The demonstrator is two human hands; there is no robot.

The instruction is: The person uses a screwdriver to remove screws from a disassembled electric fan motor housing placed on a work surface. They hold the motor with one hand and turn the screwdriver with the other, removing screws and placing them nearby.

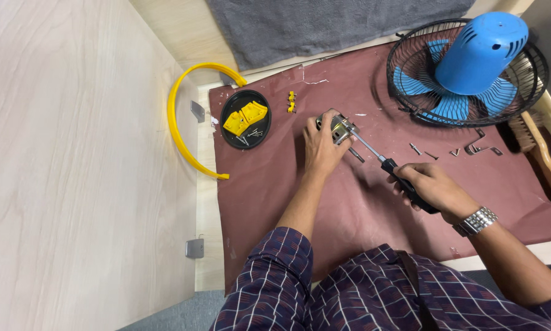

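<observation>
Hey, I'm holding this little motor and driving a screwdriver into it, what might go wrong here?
The screwdriver tip could slip off the small metal motor toward the left hand steadying it. Loose screws lying on the brown mat near the right hand could get knocked away.

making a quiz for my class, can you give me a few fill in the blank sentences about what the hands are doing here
1. The right hand holds a ____ by its black handle.
2. The left hand steadies a small metal motor on the ____ mat.
3. The yellow blocks lie in a round ____ dish.
4. The fan at the far right has ____ blades.

Missing words: screwdriver; brown; black; blue
</observation>
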